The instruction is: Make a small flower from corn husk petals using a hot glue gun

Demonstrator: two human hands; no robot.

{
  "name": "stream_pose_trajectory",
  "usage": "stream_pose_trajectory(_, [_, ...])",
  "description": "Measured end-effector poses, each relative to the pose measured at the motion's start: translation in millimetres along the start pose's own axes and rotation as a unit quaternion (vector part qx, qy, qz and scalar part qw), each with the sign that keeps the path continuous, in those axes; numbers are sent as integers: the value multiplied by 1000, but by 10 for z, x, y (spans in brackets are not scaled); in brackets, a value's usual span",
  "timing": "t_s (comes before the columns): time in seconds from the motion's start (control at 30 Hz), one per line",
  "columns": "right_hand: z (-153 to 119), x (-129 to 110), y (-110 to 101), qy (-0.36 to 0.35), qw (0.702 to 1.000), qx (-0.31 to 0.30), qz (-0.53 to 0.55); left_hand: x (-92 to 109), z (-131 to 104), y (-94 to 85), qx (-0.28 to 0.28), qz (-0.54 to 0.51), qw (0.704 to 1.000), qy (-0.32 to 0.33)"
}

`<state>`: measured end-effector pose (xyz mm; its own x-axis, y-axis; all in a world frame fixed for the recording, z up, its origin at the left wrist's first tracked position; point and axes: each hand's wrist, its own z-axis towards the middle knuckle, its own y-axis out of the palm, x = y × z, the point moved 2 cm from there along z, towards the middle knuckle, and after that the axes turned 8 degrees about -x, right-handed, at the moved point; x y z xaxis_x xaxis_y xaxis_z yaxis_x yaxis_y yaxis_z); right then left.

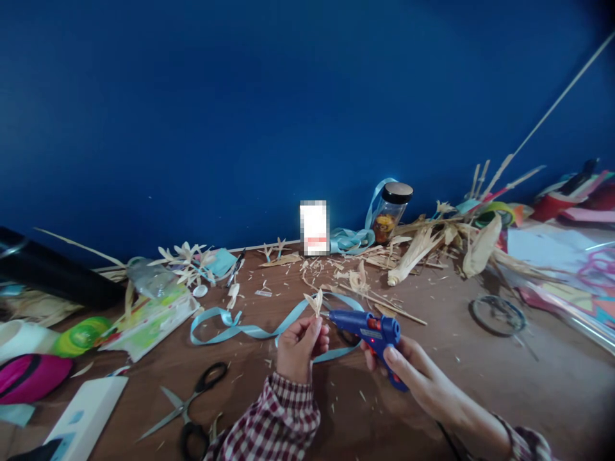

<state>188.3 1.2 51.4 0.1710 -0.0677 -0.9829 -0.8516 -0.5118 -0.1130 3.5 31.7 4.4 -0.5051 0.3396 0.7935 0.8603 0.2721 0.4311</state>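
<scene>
Between the fingertips of my left hand (302, 342) is a small pale corn-husk flower (314, 302), its petals pointing up. My right hand (408, 368) is wrapped round the handle of a blue hot glue gun (368, 328). The gun's nozzle points left and comes right up to the base of the flower; I cannot tell whether it touches. Behind and below the hands, a light blue ribbon (259, 331) curls across the brown table. Open scissors (185, 406) lie to the left of my left sleeve.
Dried corn husks (423, 250) and scraps litter the back of the table. A black-lidded jar (391, 214) leans there. Finished husk flowers (182, 259) lie back left. A white power strip (86, 416) is front left, a wire coil (497, 315) at right. A blue wall (240, 115) closes the back.
</scene>
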Motion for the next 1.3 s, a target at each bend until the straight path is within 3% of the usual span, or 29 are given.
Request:
stream_pose_trajectory(0.47, [-7,-16,-4,26,999,18,-45,12,-45,26,-4,20,1000,23])
stream_pose_trajectory(0.73, [-2,-150,-9,31,997,5,-64,12,-46,34,-13,34,999,34])
stream_pose_trajectory(0.93, [-4,-49,-7,32,992,21,-119,7,-44,26,-13,31,999,36])
stream_pose_trajectory(1.3, [-10,-14,14,37,988,-11,-152,26,-53,38,-12,20,999,31])
